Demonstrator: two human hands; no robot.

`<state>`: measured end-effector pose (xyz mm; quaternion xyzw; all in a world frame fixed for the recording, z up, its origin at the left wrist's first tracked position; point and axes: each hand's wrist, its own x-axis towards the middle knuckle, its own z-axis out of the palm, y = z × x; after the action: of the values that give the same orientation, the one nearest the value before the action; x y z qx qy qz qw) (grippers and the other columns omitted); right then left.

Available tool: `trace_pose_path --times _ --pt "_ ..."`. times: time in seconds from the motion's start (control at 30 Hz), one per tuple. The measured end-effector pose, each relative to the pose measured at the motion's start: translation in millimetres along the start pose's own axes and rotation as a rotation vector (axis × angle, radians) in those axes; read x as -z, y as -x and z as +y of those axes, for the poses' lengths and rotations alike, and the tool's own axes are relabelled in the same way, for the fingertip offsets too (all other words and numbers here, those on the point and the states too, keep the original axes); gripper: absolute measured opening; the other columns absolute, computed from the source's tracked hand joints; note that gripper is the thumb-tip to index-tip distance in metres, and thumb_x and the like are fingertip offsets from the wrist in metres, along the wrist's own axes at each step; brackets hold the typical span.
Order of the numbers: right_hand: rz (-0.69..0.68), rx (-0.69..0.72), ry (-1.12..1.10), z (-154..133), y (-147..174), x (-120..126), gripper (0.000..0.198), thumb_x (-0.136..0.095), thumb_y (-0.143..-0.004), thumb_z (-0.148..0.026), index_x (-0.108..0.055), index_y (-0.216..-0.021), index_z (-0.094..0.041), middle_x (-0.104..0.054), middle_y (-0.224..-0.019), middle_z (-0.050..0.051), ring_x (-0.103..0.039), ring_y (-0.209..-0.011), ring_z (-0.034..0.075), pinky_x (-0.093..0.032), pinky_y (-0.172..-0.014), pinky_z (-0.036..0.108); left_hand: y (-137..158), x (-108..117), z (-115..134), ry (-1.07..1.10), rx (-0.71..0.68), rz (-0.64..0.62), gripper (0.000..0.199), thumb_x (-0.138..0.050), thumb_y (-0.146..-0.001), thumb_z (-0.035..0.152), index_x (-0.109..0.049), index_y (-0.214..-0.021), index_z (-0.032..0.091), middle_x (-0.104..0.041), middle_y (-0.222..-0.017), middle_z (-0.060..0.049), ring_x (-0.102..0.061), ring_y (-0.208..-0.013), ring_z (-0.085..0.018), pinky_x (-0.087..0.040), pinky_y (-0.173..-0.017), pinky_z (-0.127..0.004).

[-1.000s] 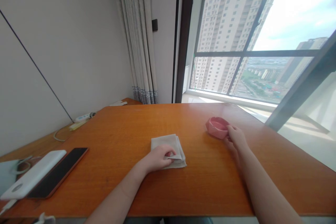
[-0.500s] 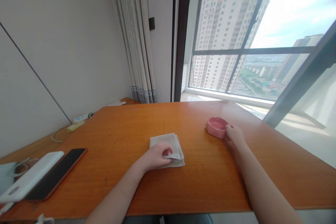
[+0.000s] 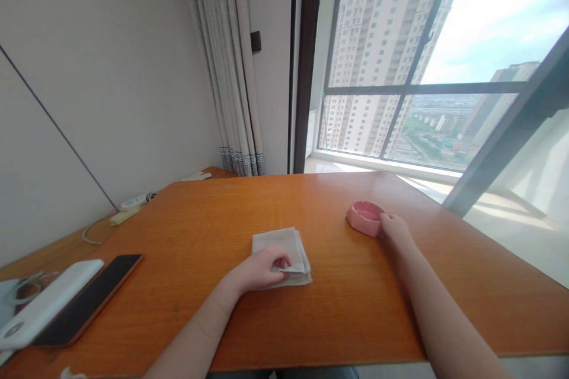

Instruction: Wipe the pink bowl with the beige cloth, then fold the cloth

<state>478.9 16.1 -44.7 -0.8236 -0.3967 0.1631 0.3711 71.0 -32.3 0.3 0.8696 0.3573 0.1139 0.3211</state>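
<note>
Pinching the right side of a pink open-topped dish [image 3: 362, 225], my right hand [image 3: 397, 231] holds it upright on the wooden table [image 3: 329, 314], its pink inside showing. My left hand [image 3: 263, 267], fingers curled, pinches a layer of folded pale cloth [image 3: 297, 251] nearer me. Farther left, a dark-screened phone [image 3: 91, 301] lies beside a white device [image 3: 54, 302].

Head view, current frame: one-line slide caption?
Left hand on a folded cloth, right hand touching the side of a pink dish, both on a wooden table.
</note>
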Motion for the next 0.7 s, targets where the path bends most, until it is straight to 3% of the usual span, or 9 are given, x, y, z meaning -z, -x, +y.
trace_pose_path --times 0.17,0.27,0.33,0.4,0.47,0.57,0.63,0.7 --pt "-0.055 -0.059 0.010 -15 14 9 0.040 -0.035 -0.082 -0.033 -0.064 -0.092 -0.007 -0.066 -0.070 0.015 -0.062 -0.059 0.021 -0.047 -0.056 0.030 3 2 -2 -0.003 -0.009 -0.017 0.030 -0.051 -0.065 0.016 -0.060 -0.093 0.019 -0.057 -0.087 -0.001 -0.052 -0.078 -0.014 -0.041 -0.068 -0.022" --pt "0.096 -0.049 0.097 -35 33 22 0.057 -0.031 -0.085 -0.045 -0.052 -0.120 -0.005 -0.062 -0.103 0.024 -0.062 -0.087 0.031 -0.046 -0.074 0.044 5 1 0 -0.021 -0.019 -0.003 0.034 -0.048 -0.061 0.012 -0.059 -0.092 0.020 -0.057 -0.089 -0.001 -0.052 -0.078 -0.014 -0.040 -0.067 -0.022" --pt "0.280 0.066 0.139 -54 51 29 0.064 -0.028 -0.086 -0.050 -0.035 -0.135 -0.010 -0.054 -0.119 0.023 -0.057 -0.100 0.033 -0.042 -0.083 0.048 3 0 2 -0.034 -0.014 0.040 0.029 -0.046 -0.061 0.010 -0.059 -0.085 0.019 -0.058 -0.084 -0.001 -0.051 -0.075 -0.014 -0.039 -0.065 -0.022" --pt "0.355 0.293 0.113 -74 73 29 0.055 -0.027 -0.088 -0.046 -0.039 -0.133 -0.017 -0.057 -0.118 0.016 -0.058 -0.099 0.029 -0.042 -0.084 0.044 -1 0 2 -0.019 0.000 0.114 0.023 -0.045 -0.060 0.011 -0.058 -0.078 0.017 -0.057 -0.078 0.000 -0.050 -0.071 -0.014 -0.039 -0.063 -0.022" --pt "0.203 0.481 0.077 -91 99 20 0.044 -0.030 -0.088 -0.041 -0.055 -0.115 -0.017 -0.064 -0.103 0.012 -0.060 -0.093 0.025 -0.044 -0.081 0.037 -1 4 0 0.064 0.043 0.241 0.016 -0.046 -0.062 0.013 -0.056 -0.074 0.017 -0.057 -0.075 0.000 -0.051 -0.070 -0.014 -0.040 -0.063 -0.023" --pt "-0.197 0.748 0.100 -107 146 -7 0.032 -0.035 -0.087 -0.031 -0.063 -0.094 -0.017 -0.067 -0.091 0.008 -0.061 -0.085 0.020 -0.045 -0.078 0.032 13 15 -9 0.324 0.148 0.499 0.011 -0.049 -0.068 0.021 -0.054 -0.077 0.017 -0.060 -0.076 -0.001 -0.057 -0.074 -0.017 -0.045 -0.068 -0.027" --pt "-0.364 0.890 0.127 -108 177 -26 0.028 -0.040 -0.085 -0.025 -0.061 -0.103 -0.018 -0.066 -0.100 0.008 -0.060 -0.091 0.019 -0.045 -0.082 0.031 35 22 -20 0.470 0.219 0.643 0.019 -0.052 -0.070 0.028 -0.056 -0.085 0.017 -0.065 -0.084 -0.004 -0.061 -0.084 -0.020 -0.048 -0.078 -0.032" --pt "-0.512 1.034 0.154 -104 203 -39 0.033 -0.049 -0.080 -0.021 -0.058 -0.112 -0.020 -0.062 -0.113 0.007 -0.056 -0.103 0.020 -0.041 -0.092 0.032 66 26 -34 0.475 0.346 0.775 0.030 -0.056 -0.070 0.034 -0.058 -0.095 0.017 -0.067 -0.093 -0.006 -0.061 -0.095 -0.024 -0.046 -0.087 -0.037"
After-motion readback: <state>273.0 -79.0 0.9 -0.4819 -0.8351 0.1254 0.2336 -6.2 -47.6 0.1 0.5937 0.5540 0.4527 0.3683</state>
